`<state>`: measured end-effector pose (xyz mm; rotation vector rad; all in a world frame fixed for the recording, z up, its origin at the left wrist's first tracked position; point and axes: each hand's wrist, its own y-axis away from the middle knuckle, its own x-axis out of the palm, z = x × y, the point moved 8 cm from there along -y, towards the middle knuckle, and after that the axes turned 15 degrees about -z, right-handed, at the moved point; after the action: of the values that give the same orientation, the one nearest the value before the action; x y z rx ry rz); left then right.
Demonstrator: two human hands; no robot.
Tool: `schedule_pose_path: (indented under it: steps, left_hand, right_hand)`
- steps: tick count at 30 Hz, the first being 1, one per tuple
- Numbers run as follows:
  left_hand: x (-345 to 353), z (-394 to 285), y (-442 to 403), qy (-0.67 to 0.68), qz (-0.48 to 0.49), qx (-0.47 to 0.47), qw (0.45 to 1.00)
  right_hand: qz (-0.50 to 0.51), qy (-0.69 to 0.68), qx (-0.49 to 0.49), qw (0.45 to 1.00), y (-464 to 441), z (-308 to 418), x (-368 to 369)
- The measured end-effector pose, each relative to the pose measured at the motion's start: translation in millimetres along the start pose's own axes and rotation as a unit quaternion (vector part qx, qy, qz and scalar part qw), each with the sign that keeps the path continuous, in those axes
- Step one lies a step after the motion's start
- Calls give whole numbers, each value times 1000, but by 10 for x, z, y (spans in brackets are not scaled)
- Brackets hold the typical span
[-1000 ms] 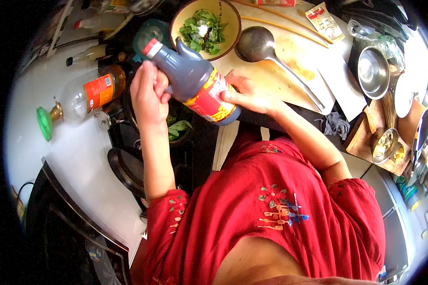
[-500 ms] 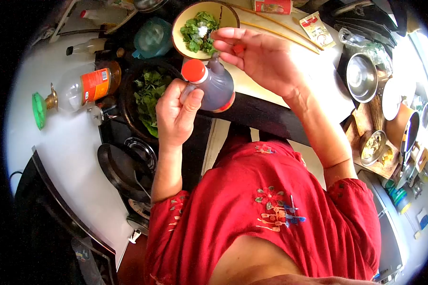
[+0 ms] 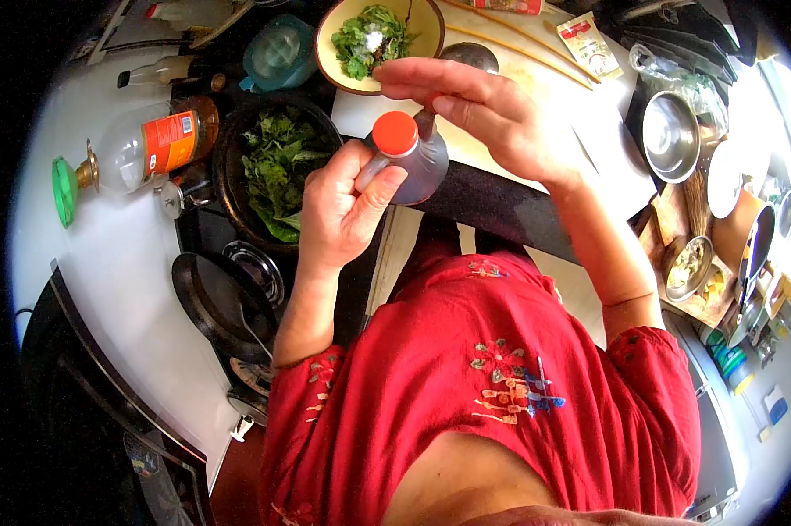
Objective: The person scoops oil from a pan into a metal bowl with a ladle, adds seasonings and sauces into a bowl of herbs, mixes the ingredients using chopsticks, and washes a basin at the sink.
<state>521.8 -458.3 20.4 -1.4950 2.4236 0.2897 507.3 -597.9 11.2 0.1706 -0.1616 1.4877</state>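
Right hand (image 3: 511, 116) has neared spout (image 3: 426, 123), fingers (image 3: 452, 79) extended; left (image 3: 345, 210) clasps bottle (image 3: 427, 172)

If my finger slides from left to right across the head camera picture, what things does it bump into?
Clear bottle → dark pot of leaves → left hand → red-capped bottle → right hand → food packet → metal bowl → white plate.

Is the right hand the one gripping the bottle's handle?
No, the left hand grips the bottle by its handle, while the right hand is up by its spout.
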Motion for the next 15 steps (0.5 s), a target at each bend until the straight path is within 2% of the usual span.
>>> schedule_pose_path:
  steps: [3,5,6,9,12,15]
  left_hand:
    - [31,-38,5,-26,10,34,999]
    - [35,-20,9,-8,0,19,1000]
    - [32,-7,11,1,-5,12,1000]
    - [-3,49,43,-40,-5,14,999]
    - [-26,112,72,-11,1,-33,999]
    - [-25,68,72,3,10,-26,1000]
  right_hand:
    - [35,134,-54,989,31,89,38]
    - [58,223,-77,970,54,164,65]
    - [66,280,-59,956,69,152,63]
    - [68,280,-39,957,128,84,52]
    - [72,181,7,981,213,11,51]
    - [72,-108,97,987,198,-7,44]
